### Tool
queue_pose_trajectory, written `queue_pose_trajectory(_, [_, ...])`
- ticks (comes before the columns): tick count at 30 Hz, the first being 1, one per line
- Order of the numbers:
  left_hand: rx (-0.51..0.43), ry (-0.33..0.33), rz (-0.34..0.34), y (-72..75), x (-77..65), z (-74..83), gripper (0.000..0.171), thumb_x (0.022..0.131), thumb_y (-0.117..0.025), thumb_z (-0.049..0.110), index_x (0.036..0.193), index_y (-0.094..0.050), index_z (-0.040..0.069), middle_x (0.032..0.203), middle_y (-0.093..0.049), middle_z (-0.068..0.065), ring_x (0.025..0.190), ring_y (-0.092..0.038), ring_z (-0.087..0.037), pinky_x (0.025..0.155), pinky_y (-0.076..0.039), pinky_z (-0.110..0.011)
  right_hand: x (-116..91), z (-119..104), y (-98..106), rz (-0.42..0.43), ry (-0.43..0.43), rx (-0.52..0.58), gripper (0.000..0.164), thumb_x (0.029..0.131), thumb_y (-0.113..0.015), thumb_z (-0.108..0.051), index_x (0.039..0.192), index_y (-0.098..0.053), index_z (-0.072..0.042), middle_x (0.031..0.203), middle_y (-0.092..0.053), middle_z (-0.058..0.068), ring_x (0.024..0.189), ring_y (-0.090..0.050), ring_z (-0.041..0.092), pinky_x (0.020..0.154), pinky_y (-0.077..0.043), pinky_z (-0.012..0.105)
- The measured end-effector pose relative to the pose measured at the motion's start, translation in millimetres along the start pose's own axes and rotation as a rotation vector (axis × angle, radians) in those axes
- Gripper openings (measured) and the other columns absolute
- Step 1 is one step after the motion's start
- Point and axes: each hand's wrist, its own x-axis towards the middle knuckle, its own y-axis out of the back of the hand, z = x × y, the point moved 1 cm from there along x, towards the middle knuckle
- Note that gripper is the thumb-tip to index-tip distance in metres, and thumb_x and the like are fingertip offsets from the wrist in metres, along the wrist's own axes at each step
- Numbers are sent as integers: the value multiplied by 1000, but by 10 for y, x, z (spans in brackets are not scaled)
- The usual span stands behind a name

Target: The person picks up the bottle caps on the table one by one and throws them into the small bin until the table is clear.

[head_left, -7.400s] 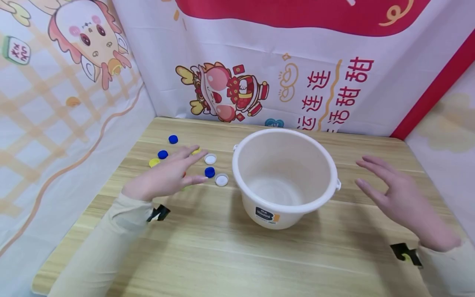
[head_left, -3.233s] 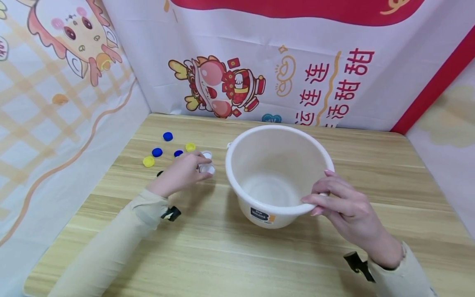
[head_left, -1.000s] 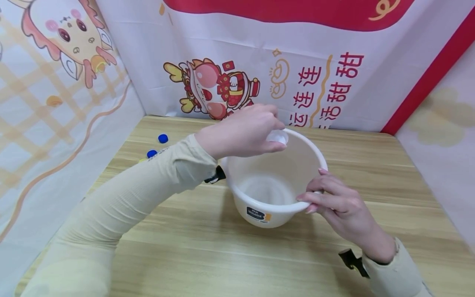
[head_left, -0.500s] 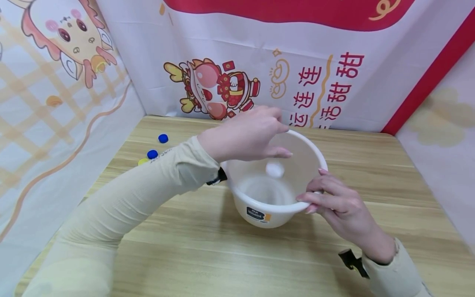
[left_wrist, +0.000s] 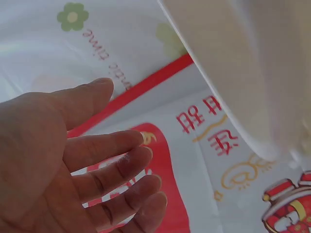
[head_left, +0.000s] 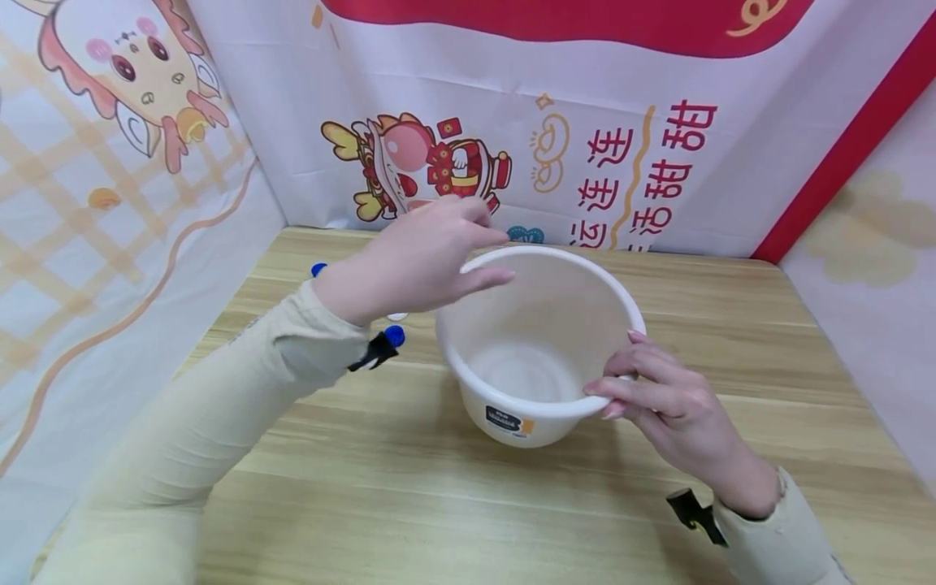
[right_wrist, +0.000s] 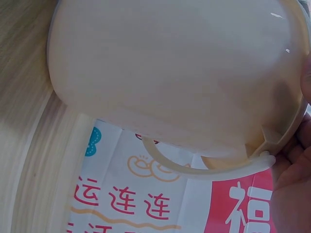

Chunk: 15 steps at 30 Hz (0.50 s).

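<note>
A white plastic bucket [head_left: 530, 325] stands upright on the wooden table. My left hand [head_left: 409, 264] is over its left rim, thumb and fingers apart with nothing between them. In the left wrist view the palm and fingers of the left hand [left_wrist: 92, 160] are bare, beside the bucket wall [left_wrist: 243, 73]. With thumb and fingers my right hand [head_left: 665, 398] grips the bucket's right rim. Its fingers [right_wrist: 294, 165] show at the edge of the right wrist view, near the bucket's handle [right_wrist: 209, 172]. No cap can be made out inside the bucket.
Left of the bucket are bottle caps: a blue cap [head_left: 318, 269] at the back, another blue cap [head_left: 395, 335] by the left wrist strap, and part of a white cap [head_left: 397, 316]. My left arm covers that area. A printed cloth [head_left: 570, 81] hangs behind the table.
The left hand took a white cap from the table, carried it over the bucket and let it fall in. It has since moved back left. The right hand came to the rim and stayed.
</note>
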Motion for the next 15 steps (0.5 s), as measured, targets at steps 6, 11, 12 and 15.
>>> queue_pose_trajectory(6, [-53,138,-11,-96,-288,-347,50,93,-69,41,129,-66,7,117,-62,-11,100,-56,-24,83,-50,-38,7,8,-28,7,0,16,32,93,-63,-31,92,-77,-3,86,-65,11,85,-58,21,110,-36,41])
queue_pose_trajectory(11, [-99,235,-36,-259,-533,-630,47,94,-68,39,128,-66,6,119,-62,-13,105,-57,-28,88,-50,-44,13,5,-33,8,-9,19,32,93,-63,-31,92,-77,-3,86,-65,11,86,-58,21,111,-36,41])
queue_pose_trajectory(12, [-108,253,-43,-300,-581,-688,46,95,-68,39,128,-67,6,120,-63,-13,106,-58,-28,89,-50,-45,13,5,-32,8,-13,18,32,93,-63,-31,92,-77,-3,86,-65,11,87,-58,21,110,-36,41])
queue_pose_trajectory(15, [-138,315,-72,-420,-733,-850,44,95,-67,38,127,-67,8,121,-63,-13,107,-59,-30,91,-50,-47,14,-1,-33,5,-22,15,33,93,-63,-32,92,-78,-3,86,-65,11,87,-58,19,110,-36,41])
